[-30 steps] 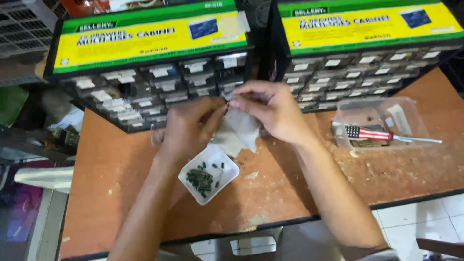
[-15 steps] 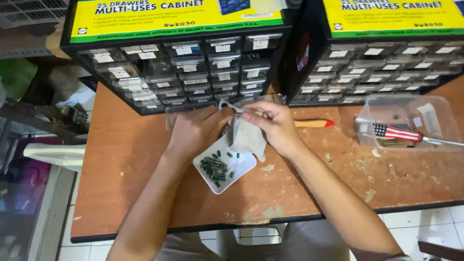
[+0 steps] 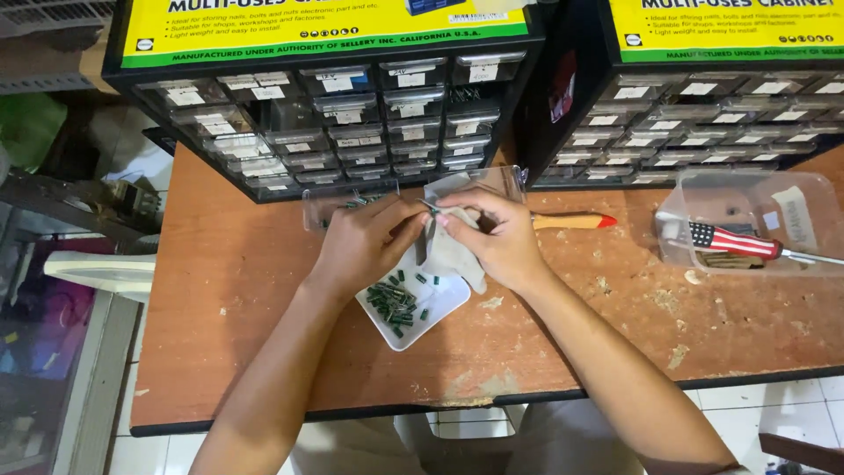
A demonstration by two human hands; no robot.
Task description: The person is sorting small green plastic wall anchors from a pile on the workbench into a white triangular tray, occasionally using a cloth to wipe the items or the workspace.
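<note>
Single view from the camera on my head, looking steeply down and forward at close range over my left hand and right hand, the brown table and the drawer cabinets behind.

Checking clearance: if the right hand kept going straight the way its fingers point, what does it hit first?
The right hand points left, toward the left hand. It would probably meet the left hand's fingertips first, over the white tray; depth is unclear.
</note>
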